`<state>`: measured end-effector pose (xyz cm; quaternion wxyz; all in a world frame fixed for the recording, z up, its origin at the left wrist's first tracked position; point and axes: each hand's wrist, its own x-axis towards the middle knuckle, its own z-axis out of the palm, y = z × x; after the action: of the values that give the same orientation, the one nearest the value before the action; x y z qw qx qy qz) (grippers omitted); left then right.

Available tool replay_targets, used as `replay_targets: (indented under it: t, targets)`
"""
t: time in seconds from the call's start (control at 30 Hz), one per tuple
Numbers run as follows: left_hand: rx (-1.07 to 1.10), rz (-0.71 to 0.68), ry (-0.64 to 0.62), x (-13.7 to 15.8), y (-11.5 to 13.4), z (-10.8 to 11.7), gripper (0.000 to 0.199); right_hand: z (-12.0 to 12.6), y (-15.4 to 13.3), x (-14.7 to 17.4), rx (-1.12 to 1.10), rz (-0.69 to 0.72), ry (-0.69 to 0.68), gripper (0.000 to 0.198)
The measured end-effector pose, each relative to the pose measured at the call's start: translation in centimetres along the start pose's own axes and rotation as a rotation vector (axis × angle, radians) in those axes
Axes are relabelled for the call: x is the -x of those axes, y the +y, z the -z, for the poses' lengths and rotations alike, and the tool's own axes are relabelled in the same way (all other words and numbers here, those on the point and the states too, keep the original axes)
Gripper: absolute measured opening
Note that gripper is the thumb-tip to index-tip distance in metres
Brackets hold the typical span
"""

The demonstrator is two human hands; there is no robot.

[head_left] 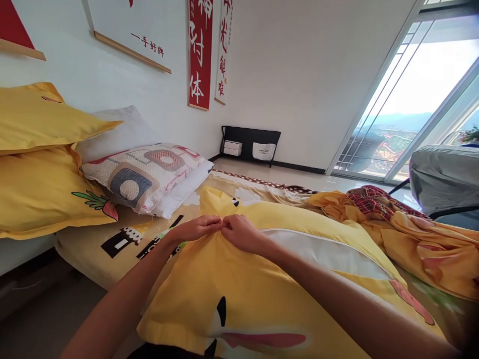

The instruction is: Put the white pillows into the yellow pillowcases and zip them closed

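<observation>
A yellow pillowcase (187,289) with cartoon eyes and pink patches lies on the bed in front of me. Its long side gapes open, and a white pillow (314,249) shows inside, below a pale edging. My left hand (198,227) is closed, pinching the yellow fabric at the near end of the opening. Right beside it, my right hand (239,233) is also closed on the gathered cloth, knuckles almost touching the left fingers. The fabric puckers beneath both hands. Whatever small part lies between the fingertips is hidden.
Stacked yellow pillows (41,184) sit at left beside a patterned pillow (149,172) and white ones. A printed sheet (90,244) covers the bed. Crumpled yellow bedding (422,239) and a plaid cloth (377,202) lie at right, near a grey-covered chair (445,179). A black rack (249,137) stands by the wall.
</observation>
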<state>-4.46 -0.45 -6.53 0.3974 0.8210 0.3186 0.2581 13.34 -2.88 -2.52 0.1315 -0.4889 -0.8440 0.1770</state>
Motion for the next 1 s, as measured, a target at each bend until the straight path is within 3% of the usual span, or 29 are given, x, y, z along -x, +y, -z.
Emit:
replay_targets:
  t: [0.23, 0.4, 0.5, 0.6, 0.67, 0.73, 0.83, 1.0]
  targets:
    - [-0.141, -0.05, 0.025, -0.1, 0.2, 0.1, 0.039, -0.5, 0.2, -0.7, -0.014, -0.029, -0.004, 0.014]
    - [-0.251, -0.08, 0.064, -0.2, 0.9, 0.2, 0.036, -0.3, 0.4, -0.6, -0.045, -0.086, -0.033, 0.018]
    - [-0.302, -0.067, 0.236, 0.2, 0.9, -0.1, 0.029, -0.5, 0.7, 0.1, -0.067, -0.058, 0.059, 0.015]
    - [-0.321, 0.114, 0.542, 1.4, 0.2, -1.3, 0.029, -1.4, 1.1, 1.1, -0.171, -0.048, 0.12, 0.014]
    - [-0.263, 0.286, 0.573, 2.3, -0.4, -2.6, 0.039, -2.2, 1.2, 1.7, -0.261, -0.076, 0.123, 0.014]
    - [-0.154, 0.363, 0.48, 2.8, -0.9, -4.1, 0.045, -3.0, 1.4, 2.1, -0.324, -0.09, 0.122, 0.014]
    - [0.011, 0.353, 0.428, 2.6, -1.2, -6.1, 0.042, -4.0, 1.7, 2.4, -0.32, -0.029, 0.121, 0.017]
    - [0.376, 0.274, 0.492, 1.5, -1.9, -7.6, 0.034, -5.0, 2.4, 2.5, -0.265, 0.016, 0.133, 0.017]
